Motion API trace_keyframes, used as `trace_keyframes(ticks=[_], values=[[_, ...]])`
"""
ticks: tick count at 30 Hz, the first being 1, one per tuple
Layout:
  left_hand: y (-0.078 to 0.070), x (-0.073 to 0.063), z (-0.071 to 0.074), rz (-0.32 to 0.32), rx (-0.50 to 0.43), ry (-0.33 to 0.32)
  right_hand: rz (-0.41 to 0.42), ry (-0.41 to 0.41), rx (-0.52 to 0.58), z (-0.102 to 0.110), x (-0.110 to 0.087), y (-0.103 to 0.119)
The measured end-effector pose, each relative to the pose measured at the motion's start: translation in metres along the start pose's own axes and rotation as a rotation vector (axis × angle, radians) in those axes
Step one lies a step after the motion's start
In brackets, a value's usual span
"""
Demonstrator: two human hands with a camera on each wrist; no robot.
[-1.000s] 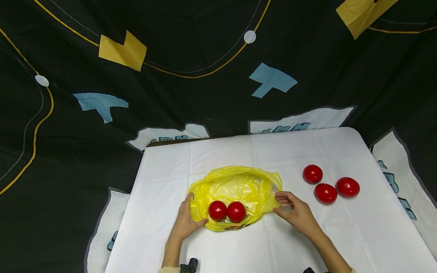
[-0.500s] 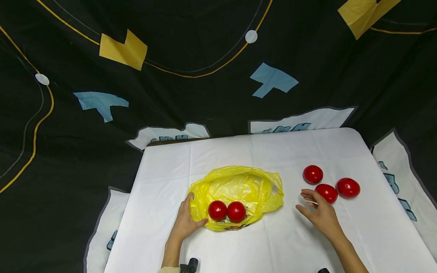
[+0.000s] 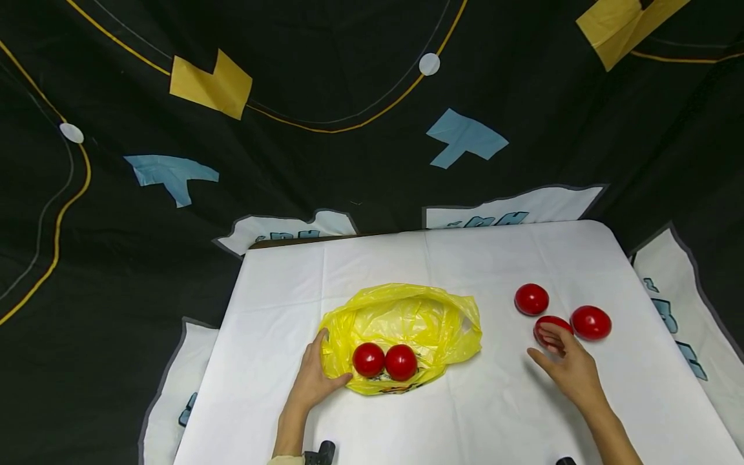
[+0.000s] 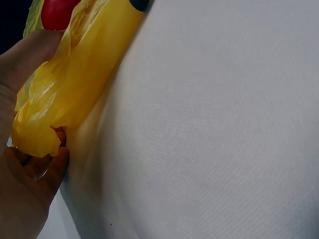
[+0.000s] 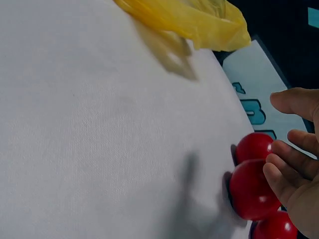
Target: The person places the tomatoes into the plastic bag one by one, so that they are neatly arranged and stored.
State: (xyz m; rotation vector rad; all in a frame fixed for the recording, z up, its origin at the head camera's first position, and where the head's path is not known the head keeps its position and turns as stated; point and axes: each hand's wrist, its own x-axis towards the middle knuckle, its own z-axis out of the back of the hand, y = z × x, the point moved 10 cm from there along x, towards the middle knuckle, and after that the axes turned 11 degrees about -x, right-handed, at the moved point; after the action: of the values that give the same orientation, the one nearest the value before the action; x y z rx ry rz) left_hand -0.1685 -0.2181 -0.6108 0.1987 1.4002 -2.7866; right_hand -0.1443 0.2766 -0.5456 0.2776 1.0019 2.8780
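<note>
On the white-covered table a thin yellow plastic bag (image 3: 401,307) lies with its mouth spread wide. Two shiny red balls (image 3: 369,360) rest side by side in its near part. My left hand (image 3: 312,382) holds the bag's left edge, thumb inside the rim and fingers outside, as the left wrist view shows. To the right of the bag, my right hand (image 3: 572,373) reaches over the nearest of three more red balls (image 3: 531,299), its fingers loosely bent and partly covering that ball. In the right wrist view its fingertips (image 5: 273,172) overlap the middle ball (image 5: 251,189).
White cloth (image 3: 407,433) covers the table. Behind it hangs a black backdrop (image 3: 325,168) with blue and yellow shapes. Another red ball (image 3: 591,323) sits at the right, close beside the one under my right hand.
My right hand has let go of the bag's right edge and moved right to the loose red balls. My left hand stays on the bag, which keeps its shape.
</note>
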Motion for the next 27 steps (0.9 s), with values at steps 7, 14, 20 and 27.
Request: trace_keyframes(ticks=[7, 14, 20, 27], values=[[0.0, 0.0, 0.0, 0.003, 0.0, -0.002, -0.015, -0.053, 0.019, 0.007, 0.001, -0.009], [0.001, 0.001, -0.001, -0.003, -0.003, -0.001, -0.034, -0.103, 0.012, 0.013, 0.001, -0.014], [0.001, 0.0, 0.0, 0.006, -0.002, -0.003, -0.06, -0.128, -0.019, 0.017, 0.001, -0.02], [0.0, -0.001, 0.0, 0.008, -0.006, -0.01, -0.108, -0.117, -0.081, 0.017, 0.001, -0.029]])
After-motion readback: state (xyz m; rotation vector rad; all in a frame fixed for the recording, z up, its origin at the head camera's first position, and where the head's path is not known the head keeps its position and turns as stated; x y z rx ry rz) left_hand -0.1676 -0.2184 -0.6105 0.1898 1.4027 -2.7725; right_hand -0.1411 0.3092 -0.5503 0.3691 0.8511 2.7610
